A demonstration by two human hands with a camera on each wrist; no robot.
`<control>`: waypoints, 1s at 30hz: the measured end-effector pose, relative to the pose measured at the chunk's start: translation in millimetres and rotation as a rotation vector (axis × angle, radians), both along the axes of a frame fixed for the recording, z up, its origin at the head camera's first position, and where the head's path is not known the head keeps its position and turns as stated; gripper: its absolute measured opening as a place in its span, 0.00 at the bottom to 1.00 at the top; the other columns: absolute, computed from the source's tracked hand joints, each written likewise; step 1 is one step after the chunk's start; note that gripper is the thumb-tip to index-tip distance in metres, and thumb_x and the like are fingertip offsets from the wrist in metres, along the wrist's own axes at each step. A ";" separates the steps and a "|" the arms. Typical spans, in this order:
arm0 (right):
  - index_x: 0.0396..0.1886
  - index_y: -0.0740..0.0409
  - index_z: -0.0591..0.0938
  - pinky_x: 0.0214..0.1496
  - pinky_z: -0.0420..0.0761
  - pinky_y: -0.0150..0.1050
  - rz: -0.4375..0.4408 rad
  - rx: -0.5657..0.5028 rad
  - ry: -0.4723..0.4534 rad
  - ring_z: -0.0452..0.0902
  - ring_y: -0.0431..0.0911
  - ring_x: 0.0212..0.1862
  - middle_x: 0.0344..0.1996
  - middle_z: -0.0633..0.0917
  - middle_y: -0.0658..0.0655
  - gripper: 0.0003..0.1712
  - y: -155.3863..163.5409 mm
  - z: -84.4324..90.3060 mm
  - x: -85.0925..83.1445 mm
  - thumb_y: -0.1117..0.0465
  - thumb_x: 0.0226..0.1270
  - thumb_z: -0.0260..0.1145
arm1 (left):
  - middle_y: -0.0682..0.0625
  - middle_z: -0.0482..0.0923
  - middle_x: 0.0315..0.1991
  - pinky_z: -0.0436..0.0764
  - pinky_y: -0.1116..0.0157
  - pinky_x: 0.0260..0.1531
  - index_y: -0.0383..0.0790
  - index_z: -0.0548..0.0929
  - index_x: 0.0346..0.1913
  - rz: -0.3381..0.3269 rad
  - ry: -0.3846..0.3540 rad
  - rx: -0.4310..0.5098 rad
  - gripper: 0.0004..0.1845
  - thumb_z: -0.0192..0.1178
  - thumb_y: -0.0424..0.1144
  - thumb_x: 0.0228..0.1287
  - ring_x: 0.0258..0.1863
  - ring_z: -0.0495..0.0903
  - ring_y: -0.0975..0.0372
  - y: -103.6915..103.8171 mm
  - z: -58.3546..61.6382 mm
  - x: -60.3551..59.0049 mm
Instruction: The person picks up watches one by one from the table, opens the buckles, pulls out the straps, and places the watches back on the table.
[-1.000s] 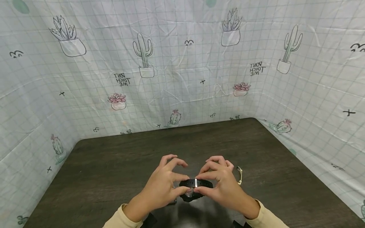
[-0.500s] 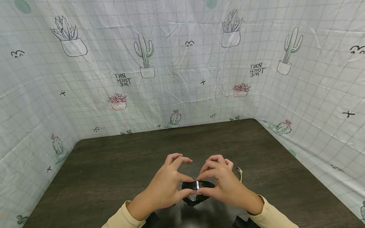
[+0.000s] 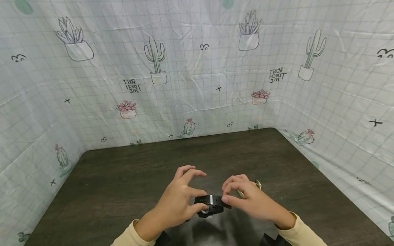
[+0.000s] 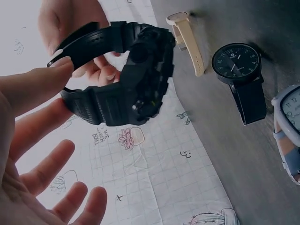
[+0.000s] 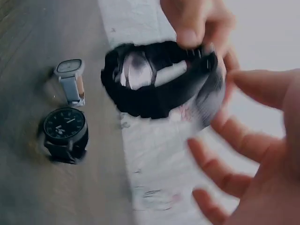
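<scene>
Left hand: the left hand (image 3: pixel 178 205) pinches the black digital watch (image 3: pixel 210 205) between thumb and forefinger at the strap beside the buckle; its other fingers are spread and lifted.
Right hand: the right hand (image 3: pixel 249 200) pinches the strap's free end with thumb and forefinger, the remaining fingers loosely curled above.
Black digital watch: held in the air between both hands, above the near edge of the dark wooden table (image 3: pixel 123 177), with its strap looped and the chunky case (image 4: pixel 145 70) hanging below.
Table, beneath the hands: a black analogue watch (image 4: pixel 239 75), a blue-strapped watch (image 4: pixel 288 129) just beside it, and a cream strap (image 4: pixel 187 40) near them.
Far: cactus-print cloth (image 3: pixel 197 68) walls off the table.
</scene>
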State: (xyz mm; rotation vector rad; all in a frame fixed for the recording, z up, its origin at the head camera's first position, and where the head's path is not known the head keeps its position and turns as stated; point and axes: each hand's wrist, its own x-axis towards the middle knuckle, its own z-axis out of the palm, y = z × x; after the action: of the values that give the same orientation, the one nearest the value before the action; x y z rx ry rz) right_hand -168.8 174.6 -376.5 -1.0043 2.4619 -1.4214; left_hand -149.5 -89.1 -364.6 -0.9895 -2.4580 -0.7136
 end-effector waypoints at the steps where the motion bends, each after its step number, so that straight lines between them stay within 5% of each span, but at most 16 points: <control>1: 0.32 0.46 0.81 0.50 0.65 0.43 0.066 -0.062 -0.078 0.66 0.45 0.54 0.48 0.79 0.48 0.11 4.4 -1.8 -2.7 0.56 0.75 0.57 | 0.55 0.75 0.59 0.76 0.52 0.58 0.55 0.91 0.33 0.003 -0.002 0.007 0.10 0.78 0.49 0.46 0.67 0.63 0.52 -0.3 -1.0 0.1; 5: 0.41 0.61 0.81 0.59 0.66 0.43 0.372 -0.408 -0.402 0.64 0.49 0.64 0.59 0.71 0.62 0.16 17.5 -12.6 -10.1 0.72 0.75 0.45 | 0.56 0.75 0.58 0.77 0.52 0.57 0.55 0.91 0.33 0.014 -0.027 0.044 0.10 0.78 0.48 0.45 0.66 0.63 0.53 -1.4 -3.2 1.1; 8: 0.49 0.65 0.81 0.65 0.67 0.44 0.480 -0.546 -0.433 0.60 0.51 0.69 0.64 0.68 0.64 0.18 12.6 -20.6 -9.3 0.77 0.72 0.46 | 0.57 0.75 0.56 0.77 0.51 0.57 0.54 0.91 0.33 0.006 -0.033 0.044 0.10 0.78 0.47 0.46 0.66 0.63 0.54 -0.7 -2.7 1.1; 11: 0.51 0.66 0.81 0.62 0.74 0.42 0.425 -0.577 -0.284 0.65 0.48 0.66 0.61 0.70 0.63 0.18 -1.1 -25.3 -4.6 0.80 0.67 0.53 | 0.56 0.75 0.55 0.76 0.51 0.58 0.53 0.91 0.33 -0.005 -0.034 0.031 0.09 0.78 0.47 0.46 0.66 0.63 0.53 0.9 -0.8 1.2; 18: 0.40 0.59 0.84 0.55 0.75 0.34 0.115 -0.464 0.135 0.70 0.45 0.52 0.46 0.77 0.60 0.15 -19.4 -24.8 6.7 0.77 0.54 0.71 | 0.55 0.75 0.53 0.75 0.52 0.61 0.55 0.91 0.33 -0.024 -0.039 -0.027 0.08 0.77 0.48 0.47 0.67 0.63 0.52 3.5 3.5 3.1; 25: 0.31 0.48 0.83 0.52 0.72 0.38 0.048 -0.325 0.269 0.68 0.43 0.49 0.41 0.81 0.53 0.15 -21.4 -22.6 5.6 0.68 0.48 0.78 | 0.55 0.75 0.54 0.74 0.52 0.61 0.54 0.91 0.34 -0.042 -0.057 -0.060 0.09 0.76 0.49 0.49 0.67 0.62 0.51 6.3 2.4 6.3; 30: 0.28 0.44 0.82 0.55 0.73 0.39 -0.030 -0.287 0.264 0.73 0.43 0.52 0.37 0.87 0.47 0.16 -25.1 -22.1 9.0 0.64 0.45 0.81 | 0.55 0.74 0.54 0.73 0.53 0.63 0.54 0.91 0.34 -0.046 -0.036 -0.076 0.09 0.76 0.49 0.49 0.68 0.62 0.51 7.2 1.6 6.2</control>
State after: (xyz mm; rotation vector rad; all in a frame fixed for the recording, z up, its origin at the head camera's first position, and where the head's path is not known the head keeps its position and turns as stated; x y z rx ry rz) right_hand -159.8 149.5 -398.6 -1.2914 2.5029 -1.7961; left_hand -143.3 -81.9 -363.0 -1.0737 -2.5176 -0.6620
